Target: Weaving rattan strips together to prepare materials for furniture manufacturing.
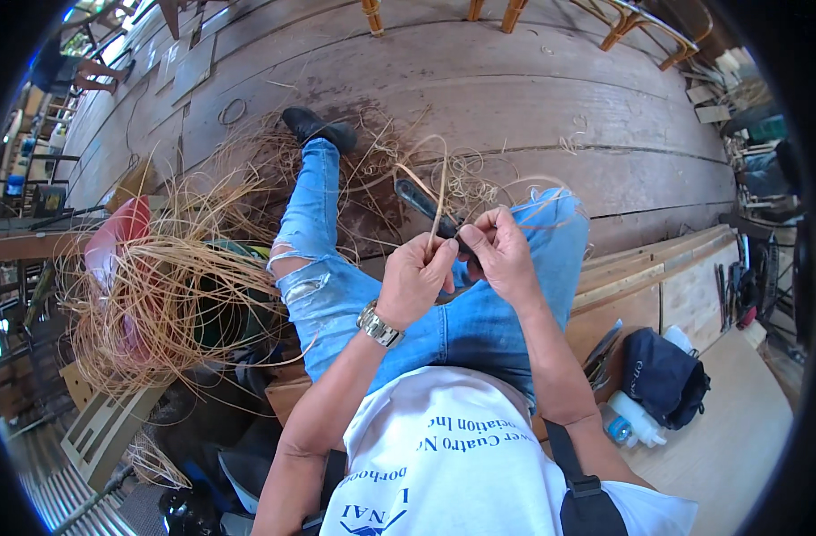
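Left hand point(415, 279) pinches a rattan strip point(442, 198) running away from the fingertips — a black hand tool point(415, 198) slants across it, near end gripped by the right hand point(502, 255).

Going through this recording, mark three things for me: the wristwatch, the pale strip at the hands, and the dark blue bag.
Wristwatch point(384, 329): head view, on its metal band.
Pale strip point(440, 207): head view, on its straighter lower stretch.
Dark blue bag point(669, 384): head view, on its fabric side.

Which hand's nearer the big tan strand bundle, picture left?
Left. The left hand is right of the bundle, apart from it; the right hand is farther right, past the left.
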### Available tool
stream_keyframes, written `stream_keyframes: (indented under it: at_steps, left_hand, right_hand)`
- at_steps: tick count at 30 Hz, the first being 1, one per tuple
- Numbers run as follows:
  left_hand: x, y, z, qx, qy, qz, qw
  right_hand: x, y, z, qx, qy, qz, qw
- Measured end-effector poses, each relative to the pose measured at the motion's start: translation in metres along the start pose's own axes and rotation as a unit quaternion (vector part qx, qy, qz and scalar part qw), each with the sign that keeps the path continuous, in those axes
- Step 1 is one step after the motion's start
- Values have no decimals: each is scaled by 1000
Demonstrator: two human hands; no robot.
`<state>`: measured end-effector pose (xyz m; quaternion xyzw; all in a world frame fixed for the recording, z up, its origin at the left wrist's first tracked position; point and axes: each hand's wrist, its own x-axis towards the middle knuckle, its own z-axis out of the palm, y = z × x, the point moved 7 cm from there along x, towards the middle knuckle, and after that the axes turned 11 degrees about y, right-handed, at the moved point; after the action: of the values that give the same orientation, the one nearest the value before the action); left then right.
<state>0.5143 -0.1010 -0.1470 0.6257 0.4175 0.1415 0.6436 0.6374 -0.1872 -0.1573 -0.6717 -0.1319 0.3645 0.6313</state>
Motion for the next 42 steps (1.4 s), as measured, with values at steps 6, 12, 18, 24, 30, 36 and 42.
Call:
stream_keyframes:
  at_steps: [6,12,18,24,30,36,42]
  left_hand:
    - [2,-21,-8,-28,30,-20,999]
    - [-1,-39,-4,-39,-10,-42,998]
    - [-5,-40,-10,36,-10,3,999]
    - [-11,-11,-24,16,29,46,998]
    - [-88,-23,-67,96,28,76,992]
    - [-148,-63,-151,125,73,-69,987]
    - [-114,-16,-209,-56,261,-40,963]
  right_hand:
    - [-5,16,13,0,-21,19,1000]
    - [-5,33,16,-1,4,34,999]
    - [-2,40,17,1,2,55,998]
    - [36,19,0,25,70,80,994]
    - [111,-19,-93,-3,142,-1,990]
    - [141,-45,-146,-15,284,-67,956]
    - [121,-70,-90,-148,109,-129,974]
